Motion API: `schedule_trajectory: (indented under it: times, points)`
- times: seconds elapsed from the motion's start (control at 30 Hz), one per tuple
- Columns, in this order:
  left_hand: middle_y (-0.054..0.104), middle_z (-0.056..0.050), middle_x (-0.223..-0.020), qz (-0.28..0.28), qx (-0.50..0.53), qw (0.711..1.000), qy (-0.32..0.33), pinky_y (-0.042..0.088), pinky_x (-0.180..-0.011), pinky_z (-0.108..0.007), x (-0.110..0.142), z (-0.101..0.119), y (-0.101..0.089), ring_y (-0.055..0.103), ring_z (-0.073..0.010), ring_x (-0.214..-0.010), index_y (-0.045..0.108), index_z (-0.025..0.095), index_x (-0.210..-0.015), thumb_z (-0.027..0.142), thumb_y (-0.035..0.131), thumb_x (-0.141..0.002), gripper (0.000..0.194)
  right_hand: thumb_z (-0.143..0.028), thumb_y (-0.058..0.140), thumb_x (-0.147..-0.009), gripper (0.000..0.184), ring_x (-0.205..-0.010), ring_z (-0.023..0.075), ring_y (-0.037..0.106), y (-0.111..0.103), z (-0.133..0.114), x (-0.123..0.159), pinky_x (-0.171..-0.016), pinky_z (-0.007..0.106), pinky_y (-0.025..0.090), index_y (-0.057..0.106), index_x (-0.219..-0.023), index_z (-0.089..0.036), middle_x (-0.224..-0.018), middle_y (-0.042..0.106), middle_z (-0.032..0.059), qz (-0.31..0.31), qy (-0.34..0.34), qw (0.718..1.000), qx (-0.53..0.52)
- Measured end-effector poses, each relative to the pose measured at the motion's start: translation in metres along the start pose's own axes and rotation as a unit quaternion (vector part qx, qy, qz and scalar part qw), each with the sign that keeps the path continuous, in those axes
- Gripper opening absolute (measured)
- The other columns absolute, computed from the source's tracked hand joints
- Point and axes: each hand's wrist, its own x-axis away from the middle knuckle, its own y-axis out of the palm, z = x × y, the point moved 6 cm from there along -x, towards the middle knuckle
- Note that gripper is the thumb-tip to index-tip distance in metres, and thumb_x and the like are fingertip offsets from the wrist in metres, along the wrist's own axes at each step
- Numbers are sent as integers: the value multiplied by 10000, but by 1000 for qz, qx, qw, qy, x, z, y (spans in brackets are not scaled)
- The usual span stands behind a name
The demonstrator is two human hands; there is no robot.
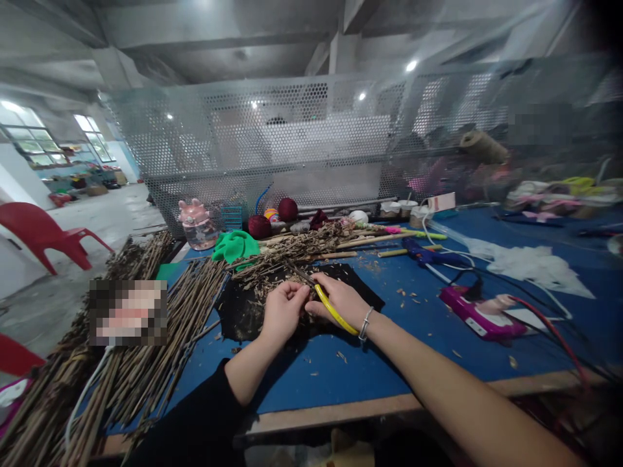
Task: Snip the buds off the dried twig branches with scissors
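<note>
My left hand (283,309) is closed in a pinch over a black cloth (238,318). What lies between its fingertips is too small to make out. Close beside it, my right hand (341,299) wraps around yellow-handled snips (335,314), their dark narrow tip pointing up and to the left. Dry brown flakes and scraps are strewn over the cloth. Just beyond both hands lies a heap of dried stems with shrivelled heads (292,250). A large bunch of bare thin stems (165,337) lies to the left.
A green cloth (236,246), a pink-lidded jar (197,224) and dark red yarn balls (288,209) stand at the back. On the right are a blue glue gun (431,254), a purple power strip (481,314) with cables, and crumpled white plastic (535,266). A perforated panel (263,143) rises behind.
</note>
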Motion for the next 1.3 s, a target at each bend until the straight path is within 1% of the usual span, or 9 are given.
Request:
schedule_trajectory:
  times: [0.07, 0.17, 0.37, 0.5, 0.63, 0.73, 0.93, 1.17, 1.3]
  points:
    - [600, 11, -582, -1, -2, 1000, -2, 344, -421, -179, 0, 0, 0, 462, -63, -432, 554, 143, -699, 423, 645, -656, 298, -562, 567, -721, 576, -910, 228, 562, 1, -2, 0, -736, 311, 424, 474, -1120, -158, -1012, 588, 117, 10, -16, 1000, -2]
    - [592, 13, -568, -4, -11, 1000, 2, 345, -415, -178, -1, 0, 0, 455, -61, -424, 554, 139, -707, 413, 641, -663, 291, -578, 558, -719, 611, -977, 251, 531, 1, -3, 0, -802, 352, 414, 461, -1127, -134, -1052, 565, 141, 20, -27, 999, -11]
    - [535, 40, -525, -16, 5, 1000, 8, 332, -398, -168, -2, -2, 1, 420, -50, -398, 537, 149, -701, 418, 637, -675, 288, -574, 527, -755, 530, -741, 183, 553, -1, -10, 1, -660, 271, 416, 517, -1056, -137, -858, 601, 86, 0, -32, 997, -74]
    - [508, 47, -502, -4, -7, 1000, 22, 338, -406, -169, -1, 1, -1, 432, -58, -414, 546, 153, -700, 416, 630, -684, 277, -576, 510, -766, 504, -596, 142, 507, -2, -8, 1, -552, 230, 364, 547, -1000, -131, -701, 584, 39, 4, -27, 998, -65]
    - [540, 36, -531, 9, 1, 1000, 25, 351, -411, -171, -1, 3, -3, 442, -59, -418, 552, 153, -704, 420, 637, -676, 282, -561, 500, -780, 468, -546, 126, 495, -2, -7, 0, -521, 218, 338, 565, -979, -143, -652, 584, 22, -1, -22, 998, -61]
    - [580, 19, -572, 16, 21, 999, 23, 352, -412, -168, -1, 5, -4, 457, -59, -428, 549, 148, -720, 411, 640, -674, 282, -551, 521, -770, 456, -603, 147, 541, -3, -8, 1, -548, 226, 354, 557, -997, -158, -704, 606, 35, -9, -14, 999, -45]
    - [611, -5, -623, 10, 35, 999, 33, 426, -505, -188, -1, 7, -3, 546, -95, -542, 583, 136, -770, 362, 643, -679, 251, -536, 581, -727, 532, -902, 216, 558, -2, -10, 1, -739, 300, 417, 480, -1103, -174, -1011, 588, 101, -11, -37, 999, -24]
    - [558, 25, -559, 13, -9, 1000, 24, 359, -432, -175, 0, 5, -3, 464, -71, -457, 583, 146, -699, 405, 637, -668, 266, -504, 521, -793, 421, -814, 202, 568, 1, -7, 0, -709, 288, 421, 496, -1035, -161, -908, 599, 87, -6, -35, 998, -56]
    - [548, 35, -536, -2, -15, 1000, 6, 354, -430, -184, -1, -2, 0, 448, -70, -436, 601, 156, -718, 405, 638, -660, 258, -507, 532, -784, 447, -859, 211, 565, 2, -2, 0, -735, 299, 422, 472, -1069, -168, -951, 592, 93, 14, -32, 998, -47]
